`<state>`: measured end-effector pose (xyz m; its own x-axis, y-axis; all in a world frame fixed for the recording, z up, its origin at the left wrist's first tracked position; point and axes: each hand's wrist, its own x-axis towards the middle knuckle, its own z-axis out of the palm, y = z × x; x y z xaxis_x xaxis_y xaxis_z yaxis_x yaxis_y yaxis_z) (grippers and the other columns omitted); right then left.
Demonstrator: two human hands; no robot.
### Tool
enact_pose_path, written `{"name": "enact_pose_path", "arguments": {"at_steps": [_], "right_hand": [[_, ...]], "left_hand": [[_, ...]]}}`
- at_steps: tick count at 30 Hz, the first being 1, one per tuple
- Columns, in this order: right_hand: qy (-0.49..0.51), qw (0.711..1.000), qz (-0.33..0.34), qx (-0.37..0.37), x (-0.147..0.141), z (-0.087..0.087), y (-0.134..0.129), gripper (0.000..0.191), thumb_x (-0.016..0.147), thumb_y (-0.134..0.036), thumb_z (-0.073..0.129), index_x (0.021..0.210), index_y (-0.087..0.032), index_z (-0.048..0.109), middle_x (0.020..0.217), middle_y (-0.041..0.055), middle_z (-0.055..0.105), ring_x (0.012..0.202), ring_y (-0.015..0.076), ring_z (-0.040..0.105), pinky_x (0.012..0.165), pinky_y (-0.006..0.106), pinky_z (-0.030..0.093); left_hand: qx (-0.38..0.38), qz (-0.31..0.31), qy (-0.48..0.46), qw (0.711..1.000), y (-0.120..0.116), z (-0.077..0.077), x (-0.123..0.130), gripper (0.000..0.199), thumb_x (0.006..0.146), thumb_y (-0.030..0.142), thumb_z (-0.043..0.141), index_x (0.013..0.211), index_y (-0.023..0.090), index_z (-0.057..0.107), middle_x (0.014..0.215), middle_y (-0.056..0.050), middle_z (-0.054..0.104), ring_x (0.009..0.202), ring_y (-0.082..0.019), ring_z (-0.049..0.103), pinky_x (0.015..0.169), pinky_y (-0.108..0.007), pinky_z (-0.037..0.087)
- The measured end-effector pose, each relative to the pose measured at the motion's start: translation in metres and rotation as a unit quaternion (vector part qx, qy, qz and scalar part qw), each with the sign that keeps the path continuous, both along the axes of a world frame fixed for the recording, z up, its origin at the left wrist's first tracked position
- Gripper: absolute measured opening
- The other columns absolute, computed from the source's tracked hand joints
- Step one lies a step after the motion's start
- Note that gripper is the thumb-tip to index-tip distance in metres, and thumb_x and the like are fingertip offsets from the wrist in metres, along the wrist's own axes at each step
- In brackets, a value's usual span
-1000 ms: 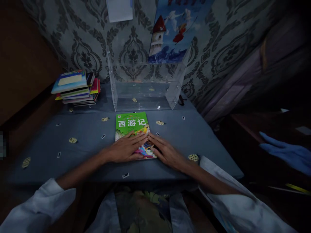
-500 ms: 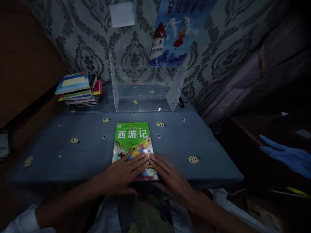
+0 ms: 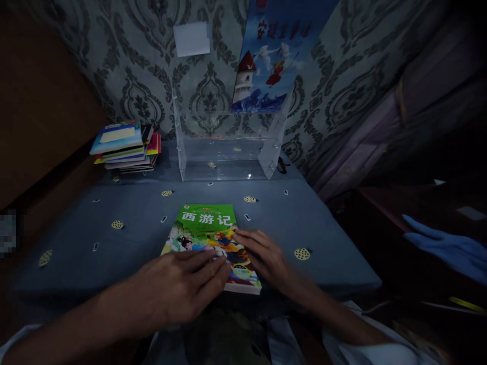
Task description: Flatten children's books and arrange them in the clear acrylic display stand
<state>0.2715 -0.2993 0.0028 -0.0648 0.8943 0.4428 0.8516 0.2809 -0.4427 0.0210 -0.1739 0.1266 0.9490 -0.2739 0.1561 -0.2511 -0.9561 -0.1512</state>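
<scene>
The left hand (image 3: 186, 284) is palm down, fingers extended close together toward the right, its forearm coming from the near left. The right hand (image 3: 268, 256) is lower-palm hidden, back upward, fingers pointing left and slightly far, its forearm slanting in from the near right. The hands are apart.

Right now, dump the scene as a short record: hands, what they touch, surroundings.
left_hand: left hand, fingers flat on the lower left of the cover
right_hand: right hand, fingers on the right edge
touched: green-topped illustrated book, closed, cover up
book_place: near edge of the cloth-covered table
back_left: stack of books
back_middle: clear acrylic stand
wall: white card
far_right: blue glove; worn or not, cannot tell
</scene>
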Motion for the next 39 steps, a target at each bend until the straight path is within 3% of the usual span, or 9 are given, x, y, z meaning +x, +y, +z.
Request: {"name": "enact_pose_path", "arguments": {"at_steps": [3,7,11,16,19,23,28,33,39], "right_hand": [[0.048,0.999,-0.004,-0.024,0.018,0.000,0.036,0.040,0.099,-0.025,0.049,0.137,-0.028,0.060,0.131,0.0111,0.068,0.116,0.0250,0.066,0.104,0.049,0.050],[0.139,0.988,-0.016,-0.064,0.029,0.000,0.069,0.033,0.096,-0.037,0.054,0.123,-0.024,0.067,0.121,0.0103,0.072,0.113,0.0280,0.066,0.099,0.046,0.051],[0.176,0.980,-0.055,-0.074,0.020,0.009,0.075,0.029,0.097,-0.044,0.049,0.096,-0.022,0.067,0.096,0.0061,0.072,0.095,0.0255,0.066,0.087,0.040,0.053],[0.197,0.974,-0.084,-0.074,-0.001,0.029,0.064,0.033,0.099,-0.047,0.042,0.074,-0.025,0.043,0.070,-0.0010,0.055,0.066,0.0165,0.054,0.063,0.029,0.047],[0.252,0.957,-0.073,-0.127,-0.010,0.036,0.058,0.034,0.100,-0.050,0.038,0.076,-0.026,0.039,0.063,-0.0043,0.048,0.055,0.0148,0.052,0.054,0.027,0.045],[0.308,0.924,-0.072,-0.217,-0.012,0.033,0.056,0.038,0.097,-0.058,0.039,0.076,-0.027,0.038,0.052,-0.0089,0.044,0.040,0.0131,0.050,0.042,0.026,0.041],[0.333,0.890,-0.092,-0.298,-0.009,0.022,0.060,0.041,0.093,-0.063,0.041,0.075,-0.026,0.039,0.040,-0.0105,0.045,0.032,0.0129,0.048,0.033,0.021,0.036],[0.323,0.884,-0.105,-0.321,-0.003,0.020,0.063,0.036,0.093,-0.054,0.047,0.073,-0.025,0.042,0.040,-0.0090,0.049,0.032,0.0125,0.049,0.034,0.021,0.038],[0.188,0.944,-0.152,-0.225,0.008,0.019,0.066,0.020,0.087,-0.033,0.058,0.071,-0.024,0.051,0.053,-0.0047,0.058,0.047,0.0149,0.056,0.049,0.026,0.041]], "left_hand": [[0.012,0.023,-0.016,1.000,0.012,0.036,0.005,0.035,0.100,0.011,0.040,0.130,0.018,0.057,0.120,-0.009,0.072,0.110,-0.022,0.069,0.089,-0.033,0.058],[-0.022,0.087,-0.038,0.995,0.041,0.054,0.012,0.034,0.104,0.019,0.035,0.129,0.025,0.056,0.106,-0.005,0.073,0.096,-0.020,0.071,0.083,-0.030,0.056],[-0.064,0.174,-0.076,0.980,0.081,0.067,0.025,0.037,0.106,0.036,0.029,0.125,0.025,0.059,0.101,-0.004,0.070,0.093,-0.020,0.070,0.080,-0.029,0.052],[-0.115,0.238,-0.061,0.962,0.136,0.081,0.056,0.047,0.100,0.052,0.034,0.124,0.019,0.059,0.110,-0.008,0.067,0.101,-0.025,0.065,0.088,-0.033,0.047],[-0.171,0.254,0.005,0.952,0.173,0.060,0.079,0.047,0.099,0.051,0.035,0.117,0.016,0.061,0.102,-0.008,0.068,0.092,-0.023,0.064,0.083,-0.031,0.047],[-0.258,0.230,0.074,0.936,0.210,-0.002,0.105,0.049,0.097,0.052,0.032,0.108,0.013,0.061,0.098,-0.008,0.068,0.087,-0.021,0.062,0.079,-0.029,0.046],[-0.281,0.229,0.120,0.924,0.223,-0.066,0.124,0.046,0.097,0.048,0.032,0.101,0.013,0.062,0.097,-0.010,0.070,0.088,-0.022,0.064,0.083,-0.031,0.048],[-0.262,0.259,0.124,0.922,0.221,-0.085,0.125,0.043,0.099,0.040,0.033,0.113,0.012,0.063,0.110,-0.014,0.071,0.100,-0.025,0.065,0.095,-0.037,0.049],[-0.158,0.320,0.062,0.932,0.196,-0.078,0.087,0.037,0.101,0.030,0.037,0.126,0.015,0.059,0.128,-0.015,0.064,0.117,-0.027,0.062,0.102,-0.040,0.048]]}}
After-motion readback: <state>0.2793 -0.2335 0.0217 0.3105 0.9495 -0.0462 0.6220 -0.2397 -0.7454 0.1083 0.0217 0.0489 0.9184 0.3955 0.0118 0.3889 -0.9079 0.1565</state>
